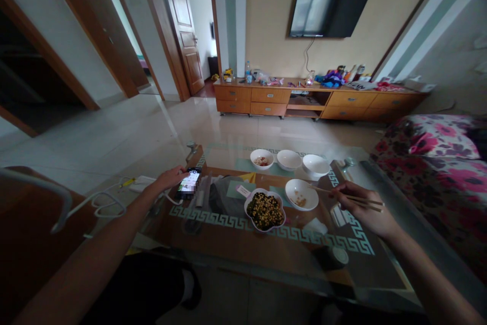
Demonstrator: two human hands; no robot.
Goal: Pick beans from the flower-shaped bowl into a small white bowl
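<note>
My right hand is closed around a pair of chopsticks, whose tips reach over a white bowl with a little food in its bottom. On the left, my left hand is stretched out, its fingertips on the lit screen of a phone with a white cable at its lower end. Between my hands sits a flower-shaped dish filled with dark greens and pale, nut-like bits. Behind are a bowl with some food and two more white bowls, one in the middle and one at right.
The glass coffee table has a patterned border. A crumpled white tissue lies on it, and a dark round container shows near the front. A flowered sofa stands right; a cluttered TV cabinet lines the far wall.
</note>
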